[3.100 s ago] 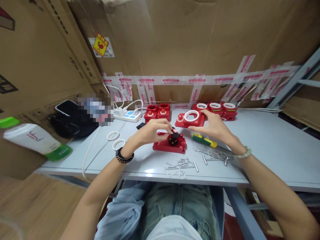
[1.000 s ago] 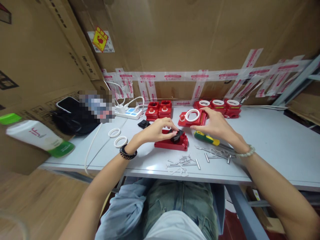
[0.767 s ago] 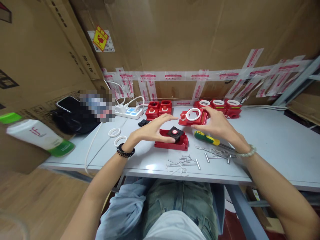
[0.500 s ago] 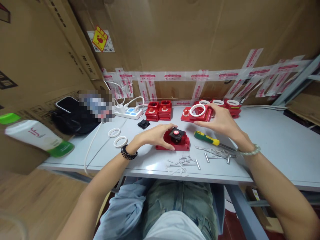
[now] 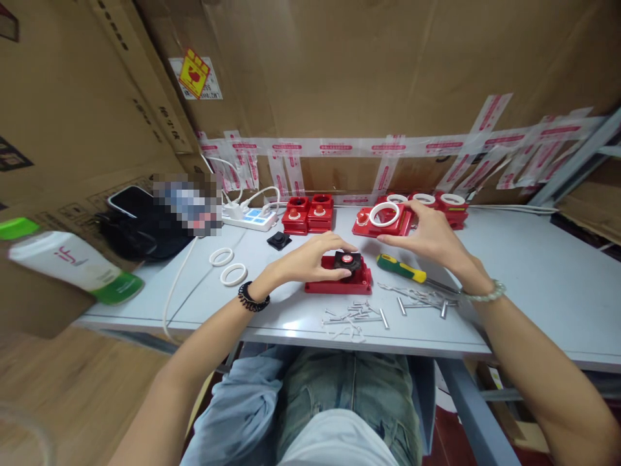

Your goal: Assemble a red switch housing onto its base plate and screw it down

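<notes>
My left hand (image 5: 313, 260) has its thumb and fingers closed round a black square part (image 5: 347, 265) with a red-and-white centre. That part sits over a shallow red housing (image 5: 324, 285) on the table. My right hand (image 5: 429, 233) grips the right side of a red cover (image 5: 361, 226), thumb at the near edge and fingers at the top. A white ring (image 5: 385, 215) stands tilted on this cover. Just below my right hand lies a screwdriver (image 5: 402, 268) with a green and yellow handle, its shaft passing under my wrist.
Several screws (image 5: 356, 314) and metal rods (image 5: 420, 305) lie near the front edge. Two white rings (image 5: 233, 275) and a black square piece (image 5: 279, 241) are at left. Red housings (image 5: 320, 217), a power strip (image 5: 252, 219) and a bottle (image 5: 72, 265) stand farther out.
My left hand has shifted right from the red housing's left side and closed on the black square part. The housing has slid slightly right. My right hand has barely moved.
</notes>
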A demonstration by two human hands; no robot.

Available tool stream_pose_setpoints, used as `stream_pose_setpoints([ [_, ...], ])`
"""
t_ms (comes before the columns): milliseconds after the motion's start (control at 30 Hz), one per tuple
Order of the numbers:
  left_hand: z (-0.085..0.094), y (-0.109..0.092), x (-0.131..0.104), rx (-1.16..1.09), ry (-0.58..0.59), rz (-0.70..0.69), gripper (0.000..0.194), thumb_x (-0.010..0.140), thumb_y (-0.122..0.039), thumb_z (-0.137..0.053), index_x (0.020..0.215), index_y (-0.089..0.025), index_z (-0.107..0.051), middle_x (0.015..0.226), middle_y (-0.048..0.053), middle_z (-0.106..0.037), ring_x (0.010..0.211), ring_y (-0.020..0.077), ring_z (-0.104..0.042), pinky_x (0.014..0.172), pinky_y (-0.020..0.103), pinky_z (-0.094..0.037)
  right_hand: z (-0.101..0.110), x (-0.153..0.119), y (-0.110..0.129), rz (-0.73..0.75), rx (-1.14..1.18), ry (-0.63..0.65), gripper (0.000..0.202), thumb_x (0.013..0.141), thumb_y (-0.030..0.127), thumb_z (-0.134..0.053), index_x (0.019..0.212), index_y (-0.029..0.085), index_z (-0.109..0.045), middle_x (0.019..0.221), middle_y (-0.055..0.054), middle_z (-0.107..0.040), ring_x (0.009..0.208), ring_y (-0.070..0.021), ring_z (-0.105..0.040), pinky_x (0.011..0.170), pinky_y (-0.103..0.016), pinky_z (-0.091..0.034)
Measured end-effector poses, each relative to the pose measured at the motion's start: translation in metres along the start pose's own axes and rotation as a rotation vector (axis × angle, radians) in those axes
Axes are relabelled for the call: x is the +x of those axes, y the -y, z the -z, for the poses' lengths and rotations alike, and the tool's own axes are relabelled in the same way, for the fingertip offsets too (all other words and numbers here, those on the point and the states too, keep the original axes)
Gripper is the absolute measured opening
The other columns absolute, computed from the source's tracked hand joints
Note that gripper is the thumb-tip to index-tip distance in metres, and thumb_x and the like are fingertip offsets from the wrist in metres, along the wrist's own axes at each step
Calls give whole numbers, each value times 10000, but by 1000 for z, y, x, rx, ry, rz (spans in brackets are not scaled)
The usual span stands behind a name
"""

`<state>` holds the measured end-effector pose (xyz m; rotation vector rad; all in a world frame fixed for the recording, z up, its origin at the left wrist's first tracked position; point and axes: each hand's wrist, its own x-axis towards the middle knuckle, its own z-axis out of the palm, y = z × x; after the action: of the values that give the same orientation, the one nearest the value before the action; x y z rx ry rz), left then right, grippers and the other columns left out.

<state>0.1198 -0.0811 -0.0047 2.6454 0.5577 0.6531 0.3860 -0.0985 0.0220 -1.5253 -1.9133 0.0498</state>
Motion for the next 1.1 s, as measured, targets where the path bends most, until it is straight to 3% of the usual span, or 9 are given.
stream_pose_setpoints([
  [233, 3, -5, 0, -3, 21, 17, 483, 843, -427, -690, 1256, -198, -587, 1193, 94, -632, 1108, 223, -575, 1002, 385, -448, -1, 0, -1, 2, 13, 5, 778, 641, 564, -772, 1296, 188, -587, 1226, -135, -669, 1137, -373, -625, 950, -518, -508],
  [467, 5, -3, -1, -55, -12, 15, 333, 880, -394, -655, 1137, -182, -648, 1106, 91, -691, 1008, 199, -646, 935, 355, -491, -2, 0, -3, 5, 14, 8, 775, 636, 565, -772, 1280, 169, -602, 1223, -149, -665, 1132, -389, -623, 937, -528, -511],
  [800, 4, -3, -1, -20, -16, 28, 364, 861, -411, -678, 1136, -174, -644, 1070, 85, -667, 970, 195, -630, 897, 341, -489, -2, 1, -2, -3, 19, -3, 799, 617, 579, -784, 1268, 152, -607, 1239, -155, -663, 1138, -390, -622, 937, -514, -517],
  [967, 5, -4, -1, -6, -7, 32, 363, 875, -417, -661, 1145, -176, -635, 1087, 82, -674, 999, 200, -619, 917, 345, -477, -2, 1, 0, -5, 17, -14, 763, 614, 552, -794, 1266, 201, -609, 1210, -138, -679, 1122, -401, -629, 916, -535, -517],
  [1100, 6, -3, -2, -5, -4, 30, 351, 878, -419, -657, 1147, -195, -628, 1104, 75, -676, 1015, 202, -616, 930, 357, -474, -2, 1, 1, -10, 15, -22, 804, 610, 545, -800, 1287, 164, -590, 1227, -151, -670, 1123, -391, -630, 938, -535, -510],
])
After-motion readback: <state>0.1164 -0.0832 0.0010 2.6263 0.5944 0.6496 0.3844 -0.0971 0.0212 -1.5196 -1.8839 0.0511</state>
